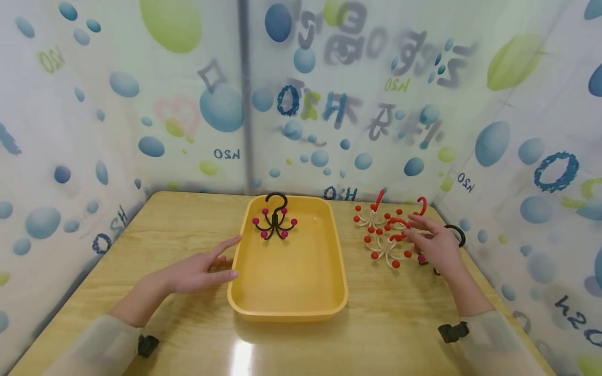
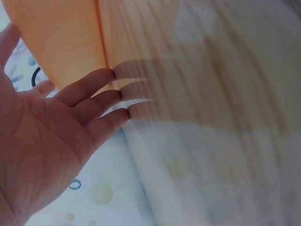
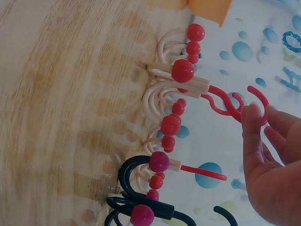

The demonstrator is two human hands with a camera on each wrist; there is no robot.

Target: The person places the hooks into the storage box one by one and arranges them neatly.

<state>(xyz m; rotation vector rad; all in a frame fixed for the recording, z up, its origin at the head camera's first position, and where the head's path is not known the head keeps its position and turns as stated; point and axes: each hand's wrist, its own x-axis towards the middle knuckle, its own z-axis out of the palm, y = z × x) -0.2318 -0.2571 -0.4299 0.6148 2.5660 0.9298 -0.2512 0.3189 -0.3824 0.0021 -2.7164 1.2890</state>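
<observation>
My left hand (image 1: 202,271), fingers extended, has its fingertips at the left wall of a yellow tray (image 1: 237,308). Inside the tray, toward the back, a black hook hanger (image 1: 275,222) stands on curved arms tipped with magenta balls. On the right, my right hand (image 1: 437,245) pinches the bent red hook of a cream hook hanger (image 1: 387,249) between thumb and fingers. This hanger has red balls on its arm ends and stands among others. Beside it is another cream hanger (image 1: 372,219). A second black hook hanger (image 3: 164,209) is partly hidden by my right hand in the head view.
Another red hook (image 1: 421,204) rises behind my right hand. The wooden table (image 1: 188,219) is enclosed by patterned curtains (image 1: 291,141) at the back and both sides. The tray stands mid-table, with the grouped hangers to its right.
</observation>
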